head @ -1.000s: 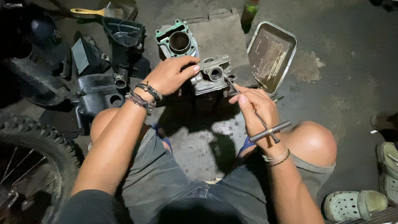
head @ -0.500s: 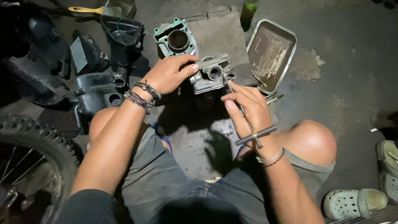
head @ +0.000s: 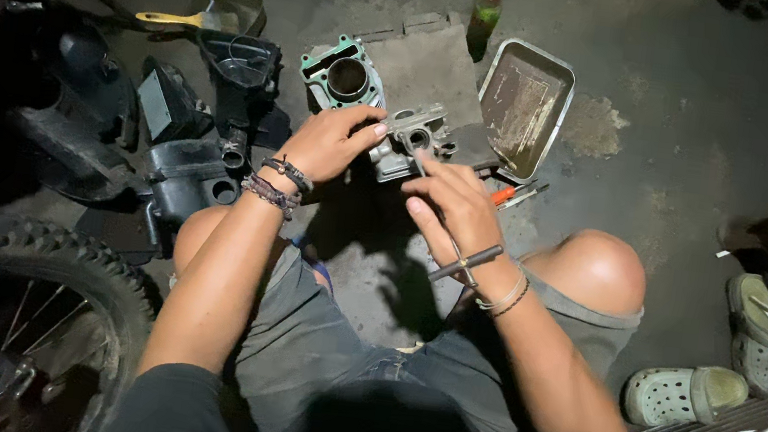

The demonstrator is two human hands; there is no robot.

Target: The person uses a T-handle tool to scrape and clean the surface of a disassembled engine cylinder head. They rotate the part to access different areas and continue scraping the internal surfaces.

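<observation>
Your left hand (head: 326, 145) clamps the cylinder head (head: 410, 138) at upper centre of the frame, pinning it to the floor so it cannot shift. Your right hand (head: 453, 210) is closed round a T-handle tool (head: 464, 263), its tip down at the head. The green-gasketed cylinder (head: 344, 77) and tray (head: 524, 106) lie just behind, within reach.

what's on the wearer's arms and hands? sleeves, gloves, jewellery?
No gloves: both hands are bare. Left hand has several dark beaded and braided bracelets stacked at the wrist. Right hand has thin pale bangles at the wrist. Forearms are bare; dark sleeves are pushed up near the elbows.
</observation>
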